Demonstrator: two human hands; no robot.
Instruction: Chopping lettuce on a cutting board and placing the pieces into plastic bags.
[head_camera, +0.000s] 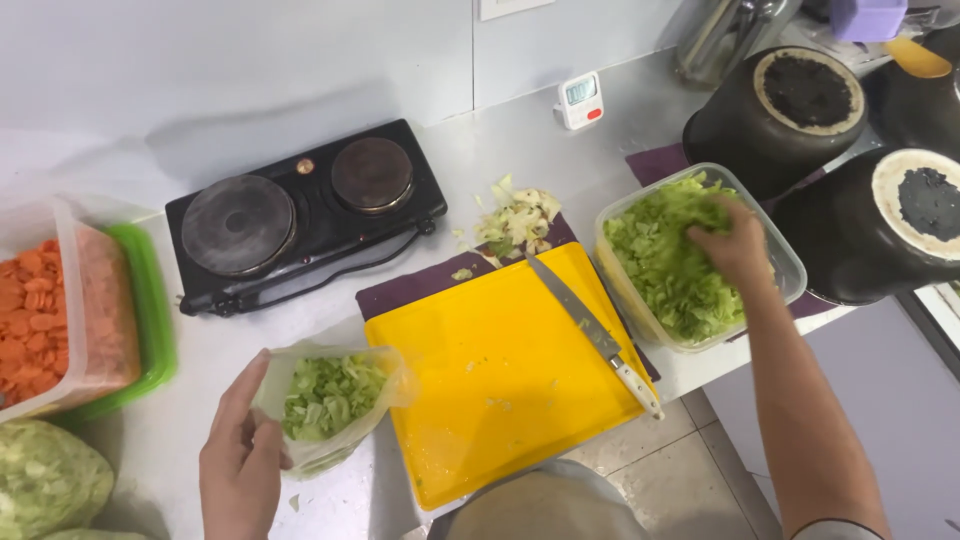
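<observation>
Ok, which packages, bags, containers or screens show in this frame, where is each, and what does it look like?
Small timer: back of the counter by the wall, white, pale screen, red button.
Clear plastic bag: held open by the left hand, part filled with chopped greens.
Clear tub: right of the yellow cutting board, full of chopped greens, right hand in it.
Clear tub of carrot slices: far left, on a green lid.

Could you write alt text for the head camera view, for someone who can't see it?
A person's left hand holds open a clear plastic bag of chopped green lettuce while the right hand reaches into a clear plastic tub of chopped lettuce. Between them a white-handled knife lies on a yellow cutting board.
</observation>
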